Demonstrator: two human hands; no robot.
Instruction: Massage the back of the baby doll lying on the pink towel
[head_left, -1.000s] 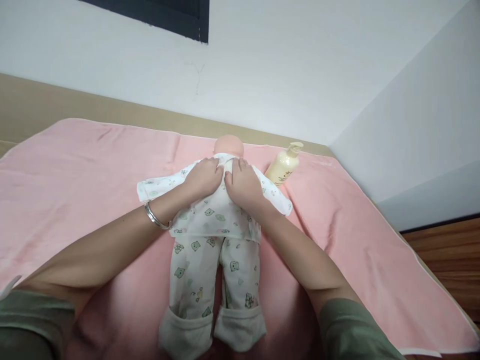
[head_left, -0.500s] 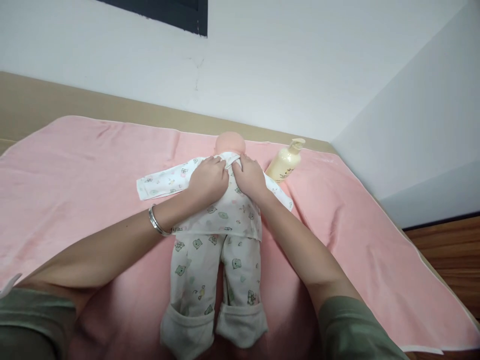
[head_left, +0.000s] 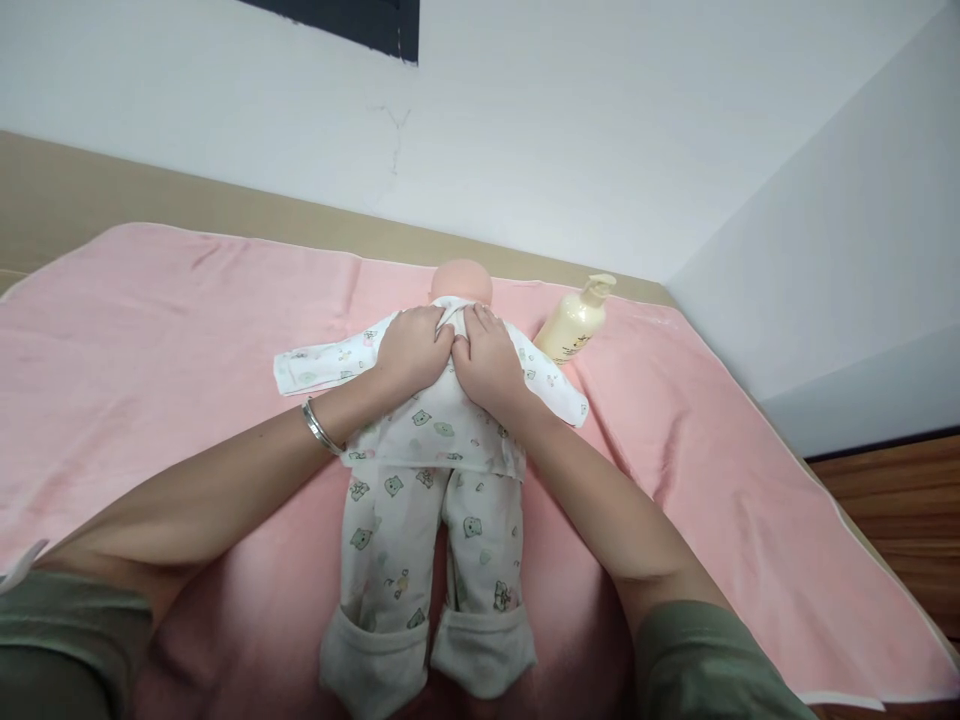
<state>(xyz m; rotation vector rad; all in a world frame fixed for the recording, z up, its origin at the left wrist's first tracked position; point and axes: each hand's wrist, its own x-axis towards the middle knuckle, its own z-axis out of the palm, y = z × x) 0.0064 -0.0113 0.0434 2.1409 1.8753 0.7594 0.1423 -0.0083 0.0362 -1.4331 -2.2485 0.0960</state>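
Doll [head_left: 439, 440]: lies on the pink blanket [head_left: 187, 330], head toward the wall [head_left: 525, 150], sleeves [head_left: 322, 367] spread out, under 2 hands.
Left hand [head_left: 412, 348]: fingers loosely bent over the upper shirt [head_left: 431, 425]; I cannot tell whether they pinch cloth.
Right hand [head_left: 487, 365]: fingers nearly straight over the shirt, just beside the left; any hold on cloth is hidden.
Collar [head_left: 454, 304]: creased cloth between the hands; uneven pressure could bunch it more or drag the shirt askew.
Bracelet [head_left: 319, 428]: on the left wrist, close to the shirt's hem; its edge might catch cloth.
Bottle [head_left: 574, 323]: near 1 sleeve; a wide right-arm sweep or blanket tug could topple it.
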